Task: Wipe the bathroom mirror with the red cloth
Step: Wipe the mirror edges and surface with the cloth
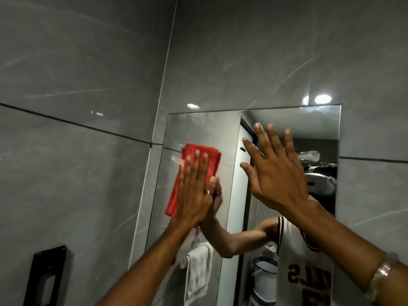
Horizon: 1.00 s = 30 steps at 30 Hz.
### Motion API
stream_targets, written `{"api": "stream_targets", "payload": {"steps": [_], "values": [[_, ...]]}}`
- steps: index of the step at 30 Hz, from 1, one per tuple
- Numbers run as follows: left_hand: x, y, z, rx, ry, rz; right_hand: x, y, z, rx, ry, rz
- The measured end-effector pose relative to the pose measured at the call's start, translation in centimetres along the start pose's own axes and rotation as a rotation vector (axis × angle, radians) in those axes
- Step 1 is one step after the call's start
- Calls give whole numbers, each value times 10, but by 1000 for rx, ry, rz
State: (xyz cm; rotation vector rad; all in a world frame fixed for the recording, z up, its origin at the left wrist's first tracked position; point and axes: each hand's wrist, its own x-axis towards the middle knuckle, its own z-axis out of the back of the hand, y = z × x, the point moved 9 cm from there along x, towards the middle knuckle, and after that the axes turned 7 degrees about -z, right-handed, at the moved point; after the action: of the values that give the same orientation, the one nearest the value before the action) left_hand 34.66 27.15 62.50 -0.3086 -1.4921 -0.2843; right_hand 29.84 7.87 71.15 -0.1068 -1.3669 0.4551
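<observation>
A frameless rectangular mirror [205, 129] hangs on the grey tiled wall, to the right of the corner. A folded red cloth [176, 195] lies flat against the mirror's left edge, partly over the wall tile. My left hand [194, 195] presses the cloth onto the glass with flat fingers; a ring shows on one finger. My right hand [273, 171] is raised in front of the mirror's middle with its fingers spread and nothing in it. Whether it touches the glass I cannot tell. The reflection shows my arm and a white jersey.
Grey glossy tile walls meet in a corner [163, 85] left of the mirror. A black wall-mounted holder [47, 277] sits low on the left wall. The mirror reflects a hanging white towel [198, 270], a door frame and a bucket.
</observation>
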Motion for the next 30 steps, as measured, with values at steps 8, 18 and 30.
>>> {"api": "stream_targets", "payload": {"steps": [8, 18, 30], "values": [[128, 87, 45, -133, -126, 510, 11, -8, 24, -7, -22, 47], [118, -102, 10, -163, -31, 199, -61, -81, 42, 29, 28, -95], [115, -265, -35, -78, 137, 96, -126, -145, 47, -18, 108, -236]]}}
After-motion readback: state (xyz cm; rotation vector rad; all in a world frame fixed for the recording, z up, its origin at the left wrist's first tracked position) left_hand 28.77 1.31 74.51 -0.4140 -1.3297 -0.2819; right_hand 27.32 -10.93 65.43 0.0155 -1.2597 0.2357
